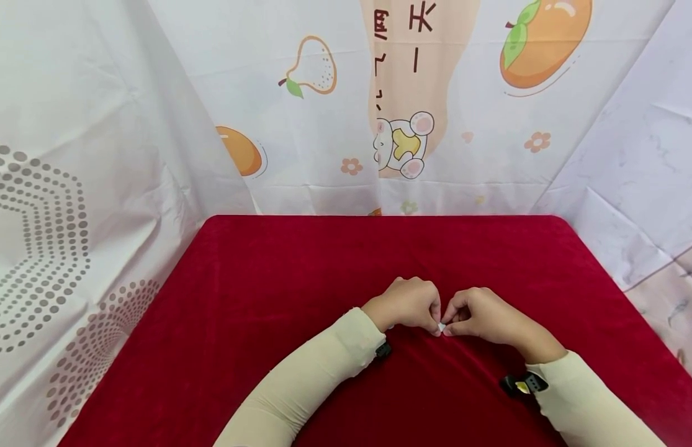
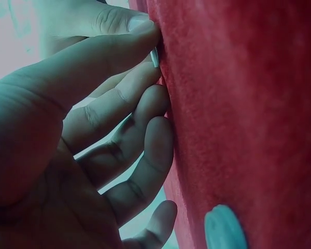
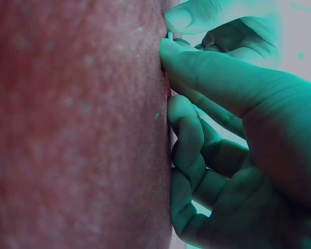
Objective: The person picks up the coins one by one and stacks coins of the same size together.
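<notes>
A small, flat white piece (image 1: 441,326) lies between the fingertips of both hands, low over the red cloth. The left hand (image 1: 409,303) pinches one side of it between thumb and forefinger. From the other side, the right hand (image 1: 485,315) pinches it the same way. In the left wrist view only a thin edge of the piece (image 2: 155,57) shows below the thumb. Its exact kind cannot be made out. A pale, rounded disc-like thing (image 2: 224,228) rests on the cloth near the left wrist, mostly hidden by that hand in the head view.
A red velvety cloth (image 1: 301,267) covers the table, with slight creases near the hands. White printed curtains (image 1: 323,136) hang behind and along both sides. Each wrist carries a small dark camera mount, the right one (image 1: 524,383) in plainer sight.
</notes>
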A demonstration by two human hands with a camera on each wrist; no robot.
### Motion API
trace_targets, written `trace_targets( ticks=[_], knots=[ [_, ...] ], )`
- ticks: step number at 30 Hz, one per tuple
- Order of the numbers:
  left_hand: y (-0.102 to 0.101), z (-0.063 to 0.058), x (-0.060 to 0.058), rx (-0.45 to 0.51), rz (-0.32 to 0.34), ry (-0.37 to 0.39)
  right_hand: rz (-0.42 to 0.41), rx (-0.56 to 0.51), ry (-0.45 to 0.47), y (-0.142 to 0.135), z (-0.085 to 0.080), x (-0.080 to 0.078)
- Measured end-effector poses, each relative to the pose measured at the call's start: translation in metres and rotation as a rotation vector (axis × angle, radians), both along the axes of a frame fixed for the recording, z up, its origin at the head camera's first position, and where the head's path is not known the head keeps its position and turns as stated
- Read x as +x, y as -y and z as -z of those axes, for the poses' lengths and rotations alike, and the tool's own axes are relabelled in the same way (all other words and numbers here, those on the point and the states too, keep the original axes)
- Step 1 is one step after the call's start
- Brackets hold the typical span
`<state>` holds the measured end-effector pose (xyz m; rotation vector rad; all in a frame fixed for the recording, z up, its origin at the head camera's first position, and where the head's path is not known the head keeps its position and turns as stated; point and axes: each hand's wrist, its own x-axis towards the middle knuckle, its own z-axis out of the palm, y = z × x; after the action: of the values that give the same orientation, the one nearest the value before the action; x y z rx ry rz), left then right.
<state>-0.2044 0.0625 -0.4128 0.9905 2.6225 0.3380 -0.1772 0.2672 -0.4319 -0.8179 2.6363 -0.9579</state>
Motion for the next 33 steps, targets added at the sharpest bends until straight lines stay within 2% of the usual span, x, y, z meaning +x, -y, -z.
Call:
trace_targets(
  ticks=[13,18,25,33],
  knots=[
    [-0.0005,0.0049,-0.0022,0.016,-0.014,0.006,-0.005,-0.005,0.000,-0.0013,0.0011,-0.0005],
    [0.0001,0.0046,-0.0028,0.022,-0.021,0.019,-0.013,0.000,-0.002,-0.0010,0.0014,-0.0008],
    [0.0030,0.0027,-0.0053,0.046,-0.009,0.077,-0.034,0.006,-0.019,-0.0020,-0.0007,0.0006],
    [0.0046,0.0012,-0.0056,0.040,-0.002,0.071,-0.042,-0.002,-0.007,-0.0038,-0.0010,-0.0006]
  ],
)
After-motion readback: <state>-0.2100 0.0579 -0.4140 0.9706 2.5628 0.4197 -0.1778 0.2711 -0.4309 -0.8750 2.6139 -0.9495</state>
